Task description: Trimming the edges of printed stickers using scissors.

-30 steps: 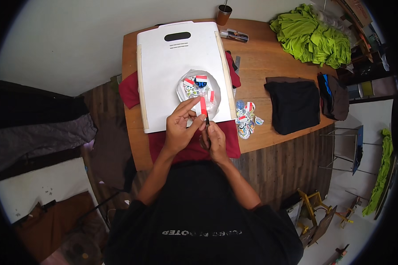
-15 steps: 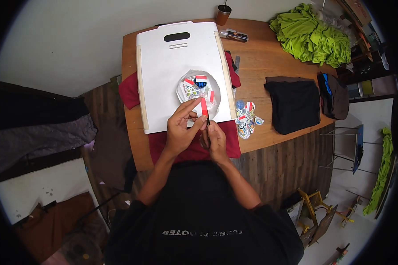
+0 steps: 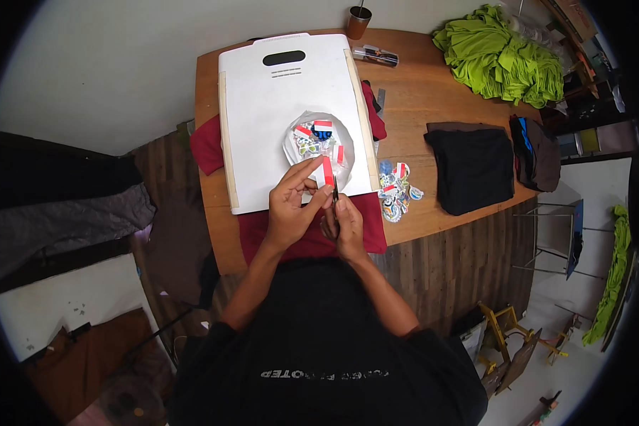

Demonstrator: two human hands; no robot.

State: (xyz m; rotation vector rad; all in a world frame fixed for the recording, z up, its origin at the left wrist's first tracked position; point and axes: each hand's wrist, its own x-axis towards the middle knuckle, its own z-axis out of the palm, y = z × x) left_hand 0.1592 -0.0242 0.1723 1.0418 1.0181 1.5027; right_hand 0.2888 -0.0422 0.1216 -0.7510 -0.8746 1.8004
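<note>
Between the fingers of my left hand point(image 3: 291, 206) is a small red and white sticker point(image 3: 325, 172), held upright over the near side of a white bowl-like container point(image 3: 290, 145). My right hand point(image 3: 348, 226) grips dark scissors point(image 3: 335, 186), their blades along the sticker's right edge. Cut stickers point(image 3: 309, 150) in several colours, some red and white, lie inside the container. It rests on a white board point(image 3: 263, 106) with an oval handle slot. Under the board spreads a dark red cloth point(image 3: 366, 216).
A pile of cut stickers point(image 3: 396, 195) lies on the wooden table point(image 3: 405, 92) right of the board. Folded black cloth point(image 3: 472, 170) and a heap of lime-green cloth point(image 3: 500, 60) are farther right. A brown cup point(image 3: 358, 25) and a clear cylinder point(image 3: 376, 56) stand at the back.
The scissors' blades have shifted slightly upward along the sticker's right edge, and my right hand has turned a little. My left hand keeps its place with the sticker.
</note>
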